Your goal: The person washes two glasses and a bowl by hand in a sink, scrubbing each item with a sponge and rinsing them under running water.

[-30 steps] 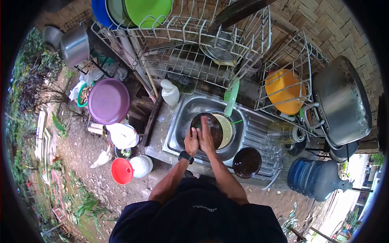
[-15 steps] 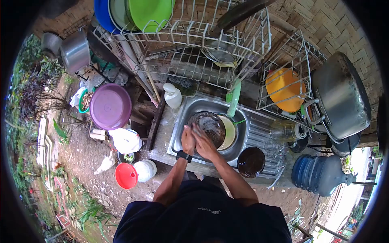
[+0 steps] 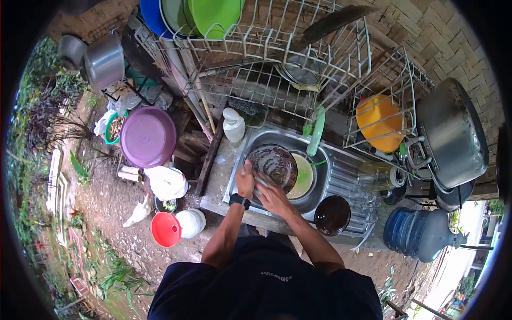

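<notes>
My left hand, with a black watch on the wrist, is at the near left edge of a round brown dish inside the steel sink. Its fingers are stretched out. Close beside it, my right hand reaches over the dish's near edge, fingers extended toward the left hand and slightly blurred. Whitish, foamy streaks mark the dish. Partly beneath the dish is a pale yellow-green bowl. I cannot make out anything held between the hands.
A pale green tap hangs over the sink. A white pump bottle stands behind its left corner. Another dark brown dish and several glasses are on the drainboard. Wire racks overhang the back, and a large pot is at right.
My hands have moved from being pressed together to slightly apart, the right one lower. The brown dish's surface shows more distinct streaks. The whole view has shifted slightly.
</notes>
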`<state>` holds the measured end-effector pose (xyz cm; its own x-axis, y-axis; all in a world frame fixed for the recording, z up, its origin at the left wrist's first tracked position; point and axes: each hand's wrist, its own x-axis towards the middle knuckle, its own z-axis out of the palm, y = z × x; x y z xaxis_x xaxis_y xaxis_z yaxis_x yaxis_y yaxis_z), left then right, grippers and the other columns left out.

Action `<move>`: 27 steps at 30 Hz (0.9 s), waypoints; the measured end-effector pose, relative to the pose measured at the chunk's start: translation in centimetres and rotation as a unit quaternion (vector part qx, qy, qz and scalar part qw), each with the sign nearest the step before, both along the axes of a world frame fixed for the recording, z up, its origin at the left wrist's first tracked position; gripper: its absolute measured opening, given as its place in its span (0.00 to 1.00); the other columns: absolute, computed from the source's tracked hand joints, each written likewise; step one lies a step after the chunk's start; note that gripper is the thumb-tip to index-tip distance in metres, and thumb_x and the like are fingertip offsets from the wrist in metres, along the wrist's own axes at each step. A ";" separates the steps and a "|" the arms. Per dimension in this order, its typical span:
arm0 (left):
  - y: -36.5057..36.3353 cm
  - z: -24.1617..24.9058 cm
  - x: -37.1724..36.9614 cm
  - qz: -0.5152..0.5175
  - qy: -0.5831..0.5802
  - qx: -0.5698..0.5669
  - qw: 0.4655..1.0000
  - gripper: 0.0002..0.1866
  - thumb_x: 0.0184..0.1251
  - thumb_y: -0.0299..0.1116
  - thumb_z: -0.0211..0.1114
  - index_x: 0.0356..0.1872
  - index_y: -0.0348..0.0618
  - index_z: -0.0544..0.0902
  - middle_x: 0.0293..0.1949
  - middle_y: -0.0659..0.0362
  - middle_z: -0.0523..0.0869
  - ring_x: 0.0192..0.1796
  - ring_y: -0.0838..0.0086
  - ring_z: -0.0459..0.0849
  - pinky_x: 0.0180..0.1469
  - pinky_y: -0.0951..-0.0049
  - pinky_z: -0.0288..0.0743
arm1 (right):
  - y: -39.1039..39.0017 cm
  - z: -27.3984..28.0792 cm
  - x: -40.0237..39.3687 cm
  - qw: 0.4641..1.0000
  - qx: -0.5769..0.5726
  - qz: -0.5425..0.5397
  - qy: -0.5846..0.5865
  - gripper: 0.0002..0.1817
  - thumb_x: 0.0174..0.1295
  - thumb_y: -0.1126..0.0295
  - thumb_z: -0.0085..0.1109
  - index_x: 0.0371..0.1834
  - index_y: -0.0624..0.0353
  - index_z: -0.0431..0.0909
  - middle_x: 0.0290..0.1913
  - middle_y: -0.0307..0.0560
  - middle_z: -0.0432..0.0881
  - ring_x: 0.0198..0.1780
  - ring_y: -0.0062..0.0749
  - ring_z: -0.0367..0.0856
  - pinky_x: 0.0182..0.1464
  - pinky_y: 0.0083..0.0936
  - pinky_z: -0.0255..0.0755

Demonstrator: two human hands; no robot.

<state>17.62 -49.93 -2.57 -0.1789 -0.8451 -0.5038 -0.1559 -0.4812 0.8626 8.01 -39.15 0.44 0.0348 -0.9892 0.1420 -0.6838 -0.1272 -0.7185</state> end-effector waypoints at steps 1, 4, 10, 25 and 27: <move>0.3 -1.3 -0.6 0.084 0.021 -0.148 0.985 0.28 0.72 0.52 0.52 0.42 0.31 0.80 0.34 0.54 0.83 0.36 0.71 0.76 0.42 0.67 0.70 | 0.8 0.5 -1.1 0.999 0.010 0.028 0.025 0.34 0.54 0.75 0.53 0.69 0.54 0.63 0.69 0.56 0.63 0.71 0.51 0.58 0.71 0.39 0.54; 0.7 1.7 0.3 0.008 -0.032 -0.154 0.988 0.29 0.72 0.53 0.52 0.32 0.29 0.79 0.26 0.58 0.80 0.31 0.72 0.72 0.35 0.66 0.68 | 2.4 0.2 -4.1 0.990 -0.016 -0.103 0.099 0.26 0.54 0.72 0.54 0.60 0.59 0.73 0.64 0.58 0.69 0.67 0.53 0.65 0.69 0.41 0.58; 2.4 0.0 -1.2 -0.051 -0.103 -0.141 0.983 0.34 0.72 0.58 0.46 0.29 0.29 0.78 0.18 0.45 0.74 0.27 0.69 0.70 0.33 0.60 0.68 | -4.3 0.3 -2.6 0.975 -0.018 -0.168 0.143 0.35 0.59 0.71 0.51 0.72 0.60 0.54 0.73 0.60 0.53 0.73 0.53 0.53 0.73 0.39 0.48; 2.8 1.7 -2.7 -0.010 -0.121 -0.162 0.979 0.41 0.72 0.61 0.40 0.24 0.22 0.74 0.16 0.39 0.70 0.22 0.61 0.67 0.29 0.53 0.62 | -3.8 0.9 -2.9 0.986 -0.018 -0.145 0.084 0.34 0.60 0.73 0.50 0.72 0.56 0.54 0.73 0.60 0.52 0.74 0.54 0.50 0.73 0.43 0.46; 2.1 0.1 -2.8 0.048 -0.088 -0.151 0.984 0.40 0.72 0.61 0.40 0.24 0.24 0.76 0.17 0.39 0.74 0.23 0.54 0.70 0.30 0.51 0.62 | -2.1 0.3 -1.8 0.998 -0.025 -0.049 0.032 0.33 0.59 0.73 0.51 0.71 0.55 0.57 0.73 0.57 0.53 0.74 0.52 0.51 0.73 0.43 0.47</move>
<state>14.79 -47.82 -2.47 -0.0238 -0.9695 -0.2438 -0.2812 -0.2276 0.9323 6.25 -41.26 0.74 -0.0503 -0.9802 0.1914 -0.7391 -0.0924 -0.6672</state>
